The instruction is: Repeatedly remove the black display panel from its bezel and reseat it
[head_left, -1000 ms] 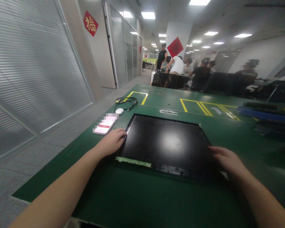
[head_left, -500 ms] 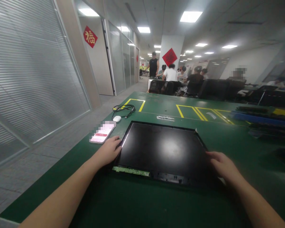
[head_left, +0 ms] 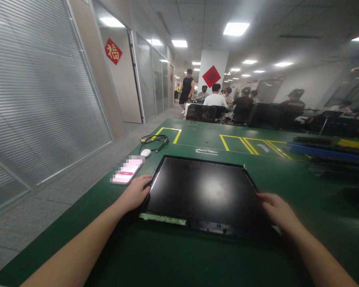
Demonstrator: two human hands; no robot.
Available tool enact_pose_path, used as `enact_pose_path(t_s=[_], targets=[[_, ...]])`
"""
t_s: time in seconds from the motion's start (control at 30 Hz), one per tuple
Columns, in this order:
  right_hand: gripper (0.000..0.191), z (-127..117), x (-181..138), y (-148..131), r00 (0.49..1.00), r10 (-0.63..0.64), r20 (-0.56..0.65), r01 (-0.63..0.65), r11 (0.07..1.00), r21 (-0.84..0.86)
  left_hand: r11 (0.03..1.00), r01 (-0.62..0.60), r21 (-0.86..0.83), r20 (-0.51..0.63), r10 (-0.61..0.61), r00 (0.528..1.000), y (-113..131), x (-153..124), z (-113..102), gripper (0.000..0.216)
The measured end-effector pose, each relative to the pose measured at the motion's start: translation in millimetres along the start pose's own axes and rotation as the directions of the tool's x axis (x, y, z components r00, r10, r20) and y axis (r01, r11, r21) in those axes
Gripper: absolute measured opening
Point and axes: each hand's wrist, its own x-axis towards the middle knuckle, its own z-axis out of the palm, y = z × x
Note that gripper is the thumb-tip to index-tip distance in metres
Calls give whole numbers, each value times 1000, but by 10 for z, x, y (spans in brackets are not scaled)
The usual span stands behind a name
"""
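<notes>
A black flat display panel (head_left: pixel 194 191) lies face up on the green table (head_left: pixel 197 259) before me. Along its near edge runs a green circuit strip (head_left: pixel 163 219), and a ceiling light reflects in the dark screen. My left hand (head_left: pixel 136 193) grips the panel's left edge, thumb and fingers closed at the rim. At the opposite side, my right hand (head_left: pixel 277 207) pinches the right edge; some of its fingers are hidden underneath or behind the frame.
Left of the panel lie a phone (head_left: pixel 128 170) with a lit screen, a white mouse-like object (head_left: pixel 145 152) and a coiled black cable (head_left: pixel 155 139). Yellow tape (head_left: pixel 242 139) marks the far tabletop. Dark parts and a blue tray (head_left: pixel 301 149) occupy the right. People sit beyond the table.
The whole view has tipped slightly upward, so the table sits a little lower in it. Both hands keep their hold on the panel. A person in the background has stepped along the aisle.
</notes>
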Motion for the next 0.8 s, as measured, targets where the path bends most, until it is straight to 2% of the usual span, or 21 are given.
enact_pose_path(t_s=[0.13, 0.23, 0.33, 0.4, 0.47, 0.57, 0.7, 0.8], targets=[[48, -9, 0, -27, 999, 18, 35, -18, 1000, -18, 990, 61, -125, -25, -65, 998, 70, -10, -50, 41], [46, -13, 5, -37, 999, 13, 29, -12, 999, -46, 927, 224, -302, 33, -225, 974, 175, -18, -133, 41], [45, -7, 13, -12, 1000, 6, 21, -5, 999, -48, 746, 405, -528, 140, -394, 908, 301, -29, -216, 37], [45, 3, 23, 24, 1000, 4, 22, -3, 999, -34, 581, 521, -625, 206, -521, 828, 375, -33, -251, 39], [45, 12, 34, 59, 999, 13, 30, -13, 1000, -19, 431, 582, -690, 258, -604, 754, 428, -29, -264, 41], [44, 16, 45, 77, 999, 21, 28, -21, 1000, -3, 265, 589, -763, 321, -635, 702, 460, -11, -241, 41], [45, 5, 42, 46, 1000, 6, 17, -6, 1000, -26, 98, 532, -841, 377, -599, 707, 428, 12, -155, 44], [46, 0, 37, 37, 999, -52, -13, 51, 996, -70, 27, 503, -864, 401, -568, 719, 380, 14, -95, 58]])
